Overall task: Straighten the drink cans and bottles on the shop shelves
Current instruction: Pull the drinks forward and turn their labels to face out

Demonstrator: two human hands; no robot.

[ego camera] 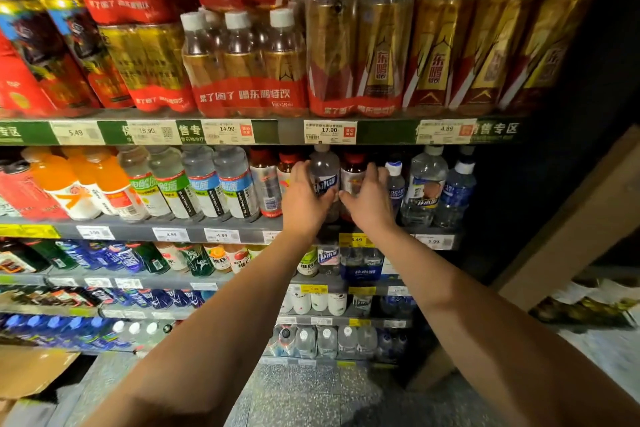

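Note:
Both arms reach to the second shelf (pixel 138 230) from the top. My left hand (pixel 304 199) grips a clear bottle (pixel 325 173) with a dark label and white cap, fingers curled round its left side. My right hand (pixel 369 199) wraps its fingers round the front of a red-capped bottle (pixel 353 170) right beside it. Both bottles stand upright in the row. Blue-capped and clear water bottles (pixel 426 184) stand just to the right.
Left along the same shelf stand electrolyte bottles (pixel 207 184) and orange drinks (pixel 79 180). Shrink-wrapped gold bottle packs (pixel 381 45) fill the shelf above. Lower shelves hold more bottles. A cardboard panel (pixel 571 218) leans at the right; a cardboard box (pixel 31 371) sits at the lower left.

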